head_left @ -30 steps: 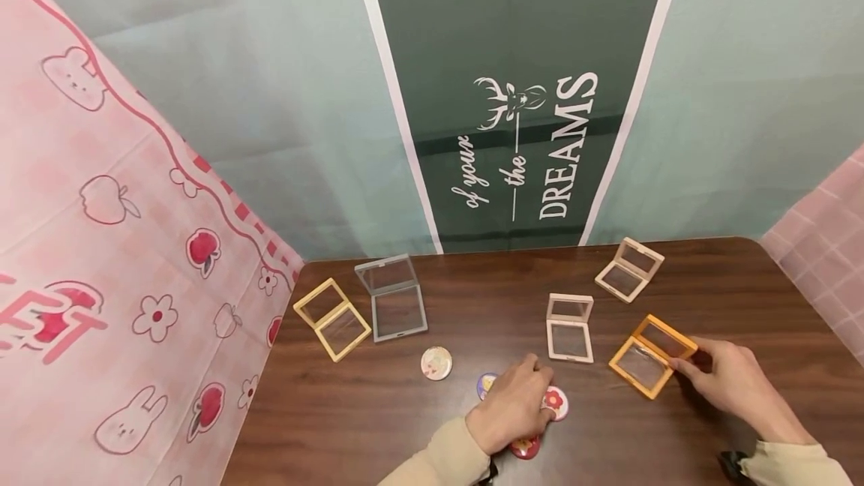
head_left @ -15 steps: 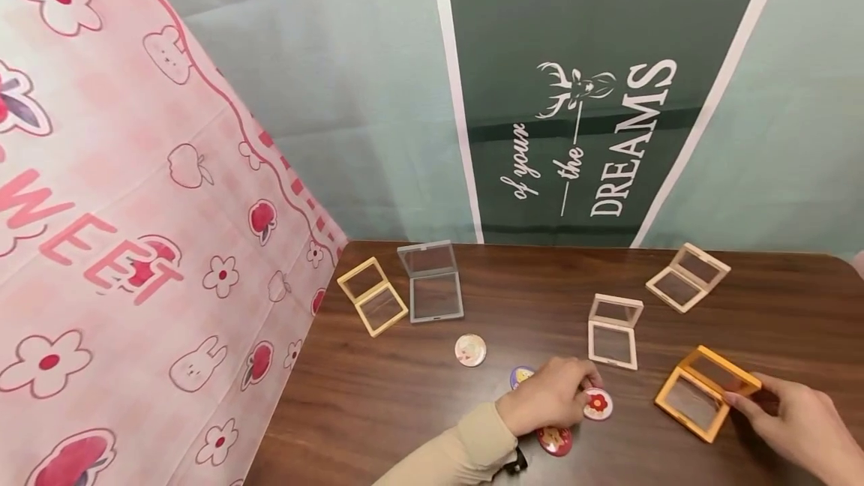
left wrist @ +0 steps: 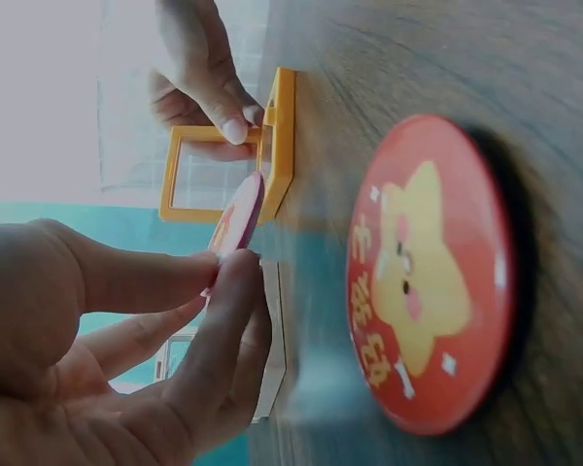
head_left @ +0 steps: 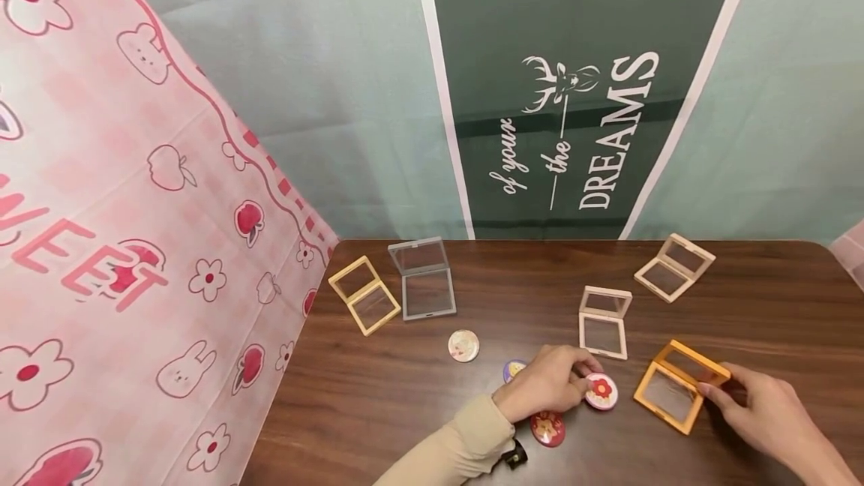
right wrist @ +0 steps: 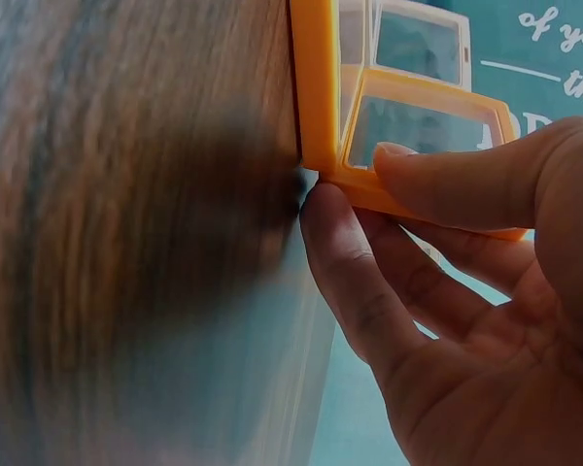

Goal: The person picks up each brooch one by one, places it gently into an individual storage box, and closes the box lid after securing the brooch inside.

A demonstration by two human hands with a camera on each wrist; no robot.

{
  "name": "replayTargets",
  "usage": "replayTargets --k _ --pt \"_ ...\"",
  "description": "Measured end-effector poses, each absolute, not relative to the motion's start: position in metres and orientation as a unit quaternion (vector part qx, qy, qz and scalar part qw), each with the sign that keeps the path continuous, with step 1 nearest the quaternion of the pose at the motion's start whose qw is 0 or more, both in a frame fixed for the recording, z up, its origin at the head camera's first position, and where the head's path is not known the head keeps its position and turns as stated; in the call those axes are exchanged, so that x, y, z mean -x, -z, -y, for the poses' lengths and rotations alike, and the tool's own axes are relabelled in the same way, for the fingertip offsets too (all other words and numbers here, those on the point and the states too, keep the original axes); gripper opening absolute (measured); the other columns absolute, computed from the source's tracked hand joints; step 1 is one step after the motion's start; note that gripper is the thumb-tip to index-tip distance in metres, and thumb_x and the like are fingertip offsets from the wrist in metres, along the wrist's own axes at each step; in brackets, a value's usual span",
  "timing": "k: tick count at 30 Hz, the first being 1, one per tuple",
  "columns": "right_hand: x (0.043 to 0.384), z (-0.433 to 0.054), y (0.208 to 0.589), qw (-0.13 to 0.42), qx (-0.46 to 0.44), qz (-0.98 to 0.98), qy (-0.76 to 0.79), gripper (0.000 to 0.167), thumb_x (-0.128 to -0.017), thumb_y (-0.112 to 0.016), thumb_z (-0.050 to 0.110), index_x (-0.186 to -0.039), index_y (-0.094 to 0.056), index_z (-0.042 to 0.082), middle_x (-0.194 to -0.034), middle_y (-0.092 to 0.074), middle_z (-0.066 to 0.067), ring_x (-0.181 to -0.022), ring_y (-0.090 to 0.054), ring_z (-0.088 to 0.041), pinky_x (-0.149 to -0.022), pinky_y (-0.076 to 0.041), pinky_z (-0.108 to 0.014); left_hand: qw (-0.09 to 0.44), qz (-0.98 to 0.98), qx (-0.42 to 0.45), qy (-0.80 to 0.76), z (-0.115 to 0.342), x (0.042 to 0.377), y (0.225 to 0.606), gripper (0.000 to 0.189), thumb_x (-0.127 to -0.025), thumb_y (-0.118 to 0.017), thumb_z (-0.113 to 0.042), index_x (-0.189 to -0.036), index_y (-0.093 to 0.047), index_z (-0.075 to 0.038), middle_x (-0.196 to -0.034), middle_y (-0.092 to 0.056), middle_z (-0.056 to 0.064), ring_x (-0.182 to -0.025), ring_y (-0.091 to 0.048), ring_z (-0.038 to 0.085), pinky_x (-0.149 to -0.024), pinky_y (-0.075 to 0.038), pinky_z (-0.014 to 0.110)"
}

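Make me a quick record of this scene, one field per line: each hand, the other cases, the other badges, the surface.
Left hand: pinches the flower badge between thumb and fingers
Right hand: holds the orange case by its raised lid
Other cases: yellow case, gray case, two pale cases; all open
Other badges: red star badge, cream badge, purple-edged badge partly hidden by the left hand
Surface: brown wood-grain table

Glossy red badge, smooth orange plastic case, wood-grained table with sheen, seemingly matt cloth backdrop
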State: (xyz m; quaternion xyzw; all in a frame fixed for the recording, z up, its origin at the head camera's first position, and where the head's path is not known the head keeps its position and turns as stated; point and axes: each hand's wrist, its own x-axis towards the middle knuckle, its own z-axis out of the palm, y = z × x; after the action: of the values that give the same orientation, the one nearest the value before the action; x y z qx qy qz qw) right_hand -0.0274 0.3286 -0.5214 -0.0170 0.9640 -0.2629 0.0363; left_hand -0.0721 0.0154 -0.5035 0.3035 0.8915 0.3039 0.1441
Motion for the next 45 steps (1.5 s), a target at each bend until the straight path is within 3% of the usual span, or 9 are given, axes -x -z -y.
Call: replayTargets --k 5,10,15,18,24,30,36,45 --pt "0.025 -0.324 0.521 0.054 0.017 -0.963 0.263 0.017 -0.098 -0.076 0.009 -0.103 -0.073 -0.006 -0.087 -0.076 -0.015 -0.079 -0.075 -0.041 -0.064 -0.061 -0.048 0.152 -0.893 -0.285 -0.314 -0.023 0.072 0.503 0.024 -0.096 -0.073 -0.012 -0.117 -0.08 -0.023 -0.092 -0.075 -0.02 -0.073 -0.051 -0.021 -0.069 -0.041 0.0" --pt "0.028 -0.318 0.524 0.022 0.026 -0.964 0.265 0.018 -0.095 -0.079 0.009 -0.104 -0.073 -0.005 -0.087 -0.076 -0.015 -0.078 -0.075 -0.039 -0.062 -0.06 -0.046 0.157 -0.9 -0.265 -0.306 -0.03 0.074 0.504 0.025 -0.097 -0.073 -0.013 -0.117 -0.08 -0.026 -0.092 -0.074 -0.022 -0.073 -0.05 -0.022 -0.069 -0.04 0.0" --pt "0.027 -0.314 0.529 -0.007 0.037 -0.963 0.268 0.015 -0.091 -0.082 0.006 -0.102 -0.075 -0.001 -0.084 -0.076 -0.007 -0.067 -0.068 -0.009 -0.056 -0.055 -0.027 0.183 -0.897 -0.238 -0.325 -0.043 0.072 0.505 0.026 -0.097 -0.074 -0.012 -0.117 -0.08 -0.027 -0.092 -0.074 -0.024 -0.073 -0.052 -0.022 -0.069 -0.041 0.0" --pt "0.024 -0.314 0.53 -0.013 0.036 -0.963 0.268 0.012 -0.089 -0.083 0.004 -0.099 -0.075 0.002 -0.083 -0.076 -0.005 -0.063 -0.061 0.002 -0.056 -0.051 -0.022 0.188 -0.893 -0.232 -0.336 -0.056 0.071 0.505 0.024 -0.097 -0.075 -0.014 -0.116 -0.08 -0.029 -0.091 -0.073 -0.026 -0.076 -0.053 -0.021 -0.072 -0.04 0.001" --pt "0.02 -0.312 0.531 -0.015 0.039 -0.964 0.263 0.013 -0.089 -0.084 0.006 -0.098 -0.075 0.003 -0.084 -0.076 -0.005 -0.064 -0.063 -0.002 -0.056 -0.05 -0.024 0.156 -0.905 -0.25 -0.307 -0.071 0.068 0.505 0.019 -0.095 -0.079 -0.019 -0.11 -0.08 -0.032 -0.085 -0.073 -0.027 -0.075 -0.048 -0.021 -0.069 -0.038 0.0" --pt "0.015 -0.309 0.536 -0.053 0.086 -0.954 0.282 0.021 -0.081 -0.087 -0.002 -0.097 -0.075 0.005 -0.086 -0.076 -0.005 -0.07 -0.058 0.012 -0.056 -0.052 -0.022 0.145 -0.908 -0.245 -0.306 -0.07 0.064 0.506 0.018 -0.094 -0.081 -0.019 -0.107 -0.084 -0.031 -0.084 -0.074 -0.027 -0.071 -0.045 -0.024 -0.065 -0.038 -0.001" --pt "0.009 -0.308 0.54 -0.08 0.113 -0.947 0.29 0.026 -0.076 -0.089 -0.005 -0.095 -0.075 0.007 -0.084 -0.076 -0.004 -0.073 -0.057 0.015 -0.057 -0.048 -0.011 0.143 -0.911 -0.237 -0.305 -0.071 0.062 0.509 0.017 -0.093 -0.081 -0.022 -0.104 -0.085 -0.034 -0.084 -0.072 -0.03 -0.068 -0.044 -0.022 -0.061 -0.038 0.001" --pt "0.007 -0.306 0.538 -0.054 0.092 -0.952 0.285 0.025 -0.079 -0.088 -0.003 -0.099 -0.075 0.004 -0.086 -0.076 -0.006 -0.07 -0.056 0.014 -0.055 -0.052 -0.021 0.166 -0.911 -0.199 -0.32 -0.077 0.061 0.511 0.012 -0.088 -0.087 -0.023 -0.092 -0.085 -0.034 -0.073 -0.071 -0.027 -0.061 -0.045 -0.022 -0.056 -0.04 0.004"
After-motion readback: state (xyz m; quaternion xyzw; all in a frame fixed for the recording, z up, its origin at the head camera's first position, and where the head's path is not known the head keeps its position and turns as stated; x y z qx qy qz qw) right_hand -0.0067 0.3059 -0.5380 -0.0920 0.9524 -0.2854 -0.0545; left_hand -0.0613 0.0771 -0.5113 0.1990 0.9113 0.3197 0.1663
